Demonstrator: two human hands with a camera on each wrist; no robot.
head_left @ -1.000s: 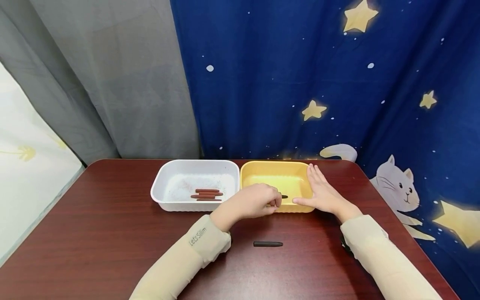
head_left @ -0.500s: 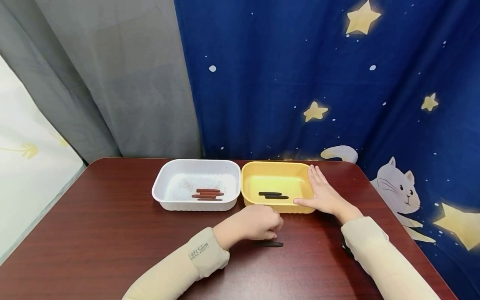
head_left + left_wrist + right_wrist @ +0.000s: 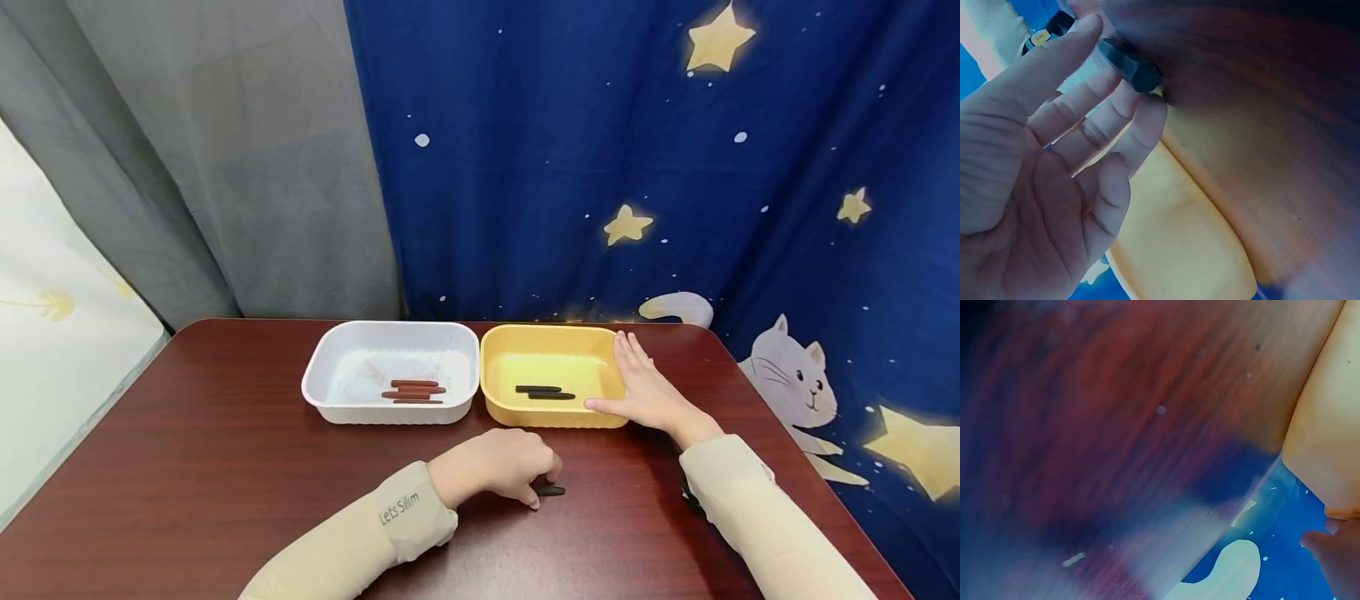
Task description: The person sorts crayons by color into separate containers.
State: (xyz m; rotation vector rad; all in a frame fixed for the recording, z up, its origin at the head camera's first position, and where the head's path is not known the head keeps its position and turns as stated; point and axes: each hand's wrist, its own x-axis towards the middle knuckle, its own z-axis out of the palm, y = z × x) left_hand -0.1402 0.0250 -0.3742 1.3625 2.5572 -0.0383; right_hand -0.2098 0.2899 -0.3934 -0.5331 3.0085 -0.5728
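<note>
A black crayon lies on the table in front of the yellow tray, partly hidden by my left hand. In the left wrist view, that crayon shows a faceted end against the fingertips, and the thumb is a little apart from it. Two more black crayons lie inside the yellow tray. My right hand rests with spread fingers on the tray's right end. The right wrist view catches only part of that hand, beside the tray wall.
A white tray stands against the left side of the yellow one, holding several reddish-brown crayons. Both trays sit near the back edge of the dark wooden table. Grey and blue curtains hang behind it.
My left hand has come out of the yellow tray, leaving a black crayon there, and moved toward me down to the one on the table. The right hand has stayed put.
</note>
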